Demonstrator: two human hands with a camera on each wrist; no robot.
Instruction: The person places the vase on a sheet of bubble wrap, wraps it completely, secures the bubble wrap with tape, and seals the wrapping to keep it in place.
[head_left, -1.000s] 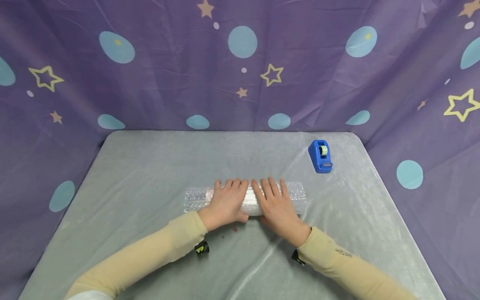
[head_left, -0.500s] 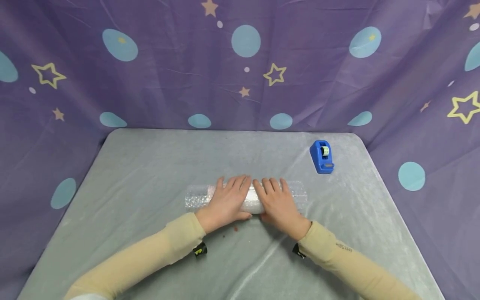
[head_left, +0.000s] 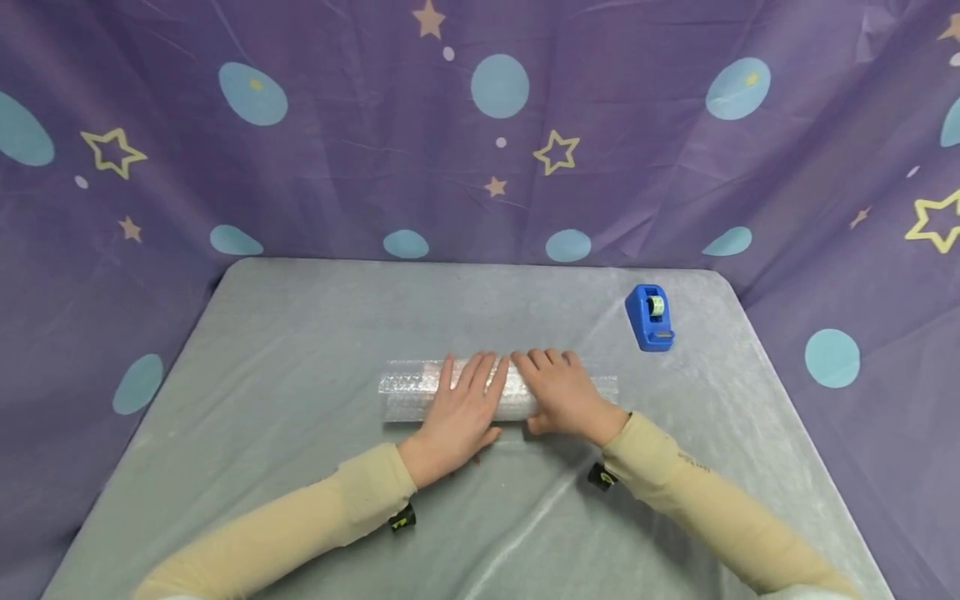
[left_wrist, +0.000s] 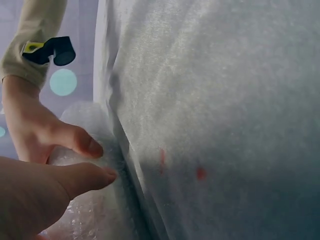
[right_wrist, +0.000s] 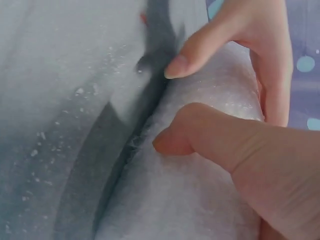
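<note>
A roll of clear bubble wrap (head_left: 407, 402) lies crosswise on the grey-covered table, with something pale pinkish showing through it toward the left. My left hand (head_left: 459, 417) rests on its middle, fingers spread and mostly straight, pointing to the far side. Just to the right, my right hand (head_left: 568, 398) holds the roll, fingers bent over the top and thumb on the near side. In the right wrist view, the right thumb lies along the wrap (right_wrist: 175, 200). Both thumbs come close together in the left wrist view. What the wrap encloses cannot be made out.
A blue tape dispenser (head_left: 649, 320) with a roll of tape stands at the back right of the table (head_left: 300, 325). Behind and at the sides hangs a purple curtain (head_left: 337, 142) with stars and dots. Small red marks (left_wrist: 201, 173) show on the table cover.
The wrap has turned slightly under the hands, and a flat edge now shows at its left. My right fingers have bent more over the roll, while the left fingers have straightened and spread.
</note>
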